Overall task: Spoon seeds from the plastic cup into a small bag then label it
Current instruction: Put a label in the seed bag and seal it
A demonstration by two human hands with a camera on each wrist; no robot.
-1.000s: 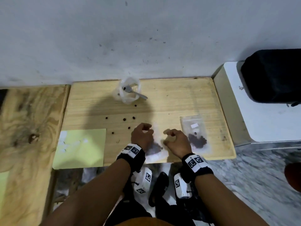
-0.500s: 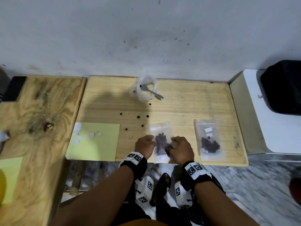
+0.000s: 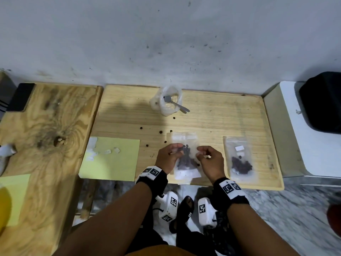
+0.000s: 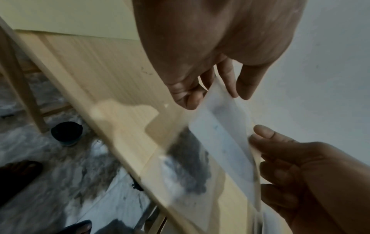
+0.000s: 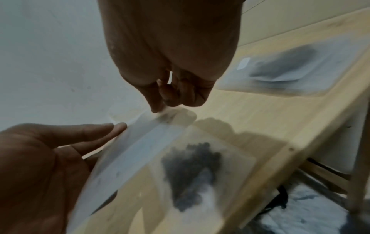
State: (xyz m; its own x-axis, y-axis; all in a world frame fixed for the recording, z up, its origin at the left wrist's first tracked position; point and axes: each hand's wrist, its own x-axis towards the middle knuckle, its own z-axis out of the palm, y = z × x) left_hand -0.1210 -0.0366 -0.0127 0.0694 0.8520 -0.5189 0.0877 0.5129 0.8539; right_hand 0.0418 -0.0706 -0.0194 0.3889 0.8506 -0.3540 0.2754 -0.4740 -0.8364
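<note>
Change: half a second ago your two hands sat low on the small bag [image 3: 185, 154], pressed down near the near edge of the table [image 3: 212, 122]; now both have come up to the bag's middle and sides, and the bag's far strip shows clear beyond your fingers.
Meaning for the task: you look done with spooning and are handling a filled bag, likely closing or smoothing it, so labelling is what remains; that is a judgement, not something shown.
Left hand: your left hand [image 3: 168, 157] grips the bag's left edge, thumb and fingers curled onto the film, as the left wrist view shows.
Right hand: your right hand [image 3: 210, 159] pinches the bag's right edge between thumb and curled fingers.
Bag relative to hands: it lies between them, touching both, its near end at the table's near edge and its top strip pointing far.
Seeds: the dark seeds [image 3: 185, 157] are heaped in the bag's near half, between your fingertips.
Second bag: just right of your right hand lies a labelled bag [image 3: 239, 159], apart from it, already carrying a white sticker.
Label sheet: the green sheet [image 3: 112, 159] with white labels lies left of your left hand, near but not touching.
Loose seeds: a few lie scattered on the table beyond the bag.
Cup: the plastic cup [image 3: 167, 102] stands far, with the spoon [image 3: 177, 105] resting in it.
</note>
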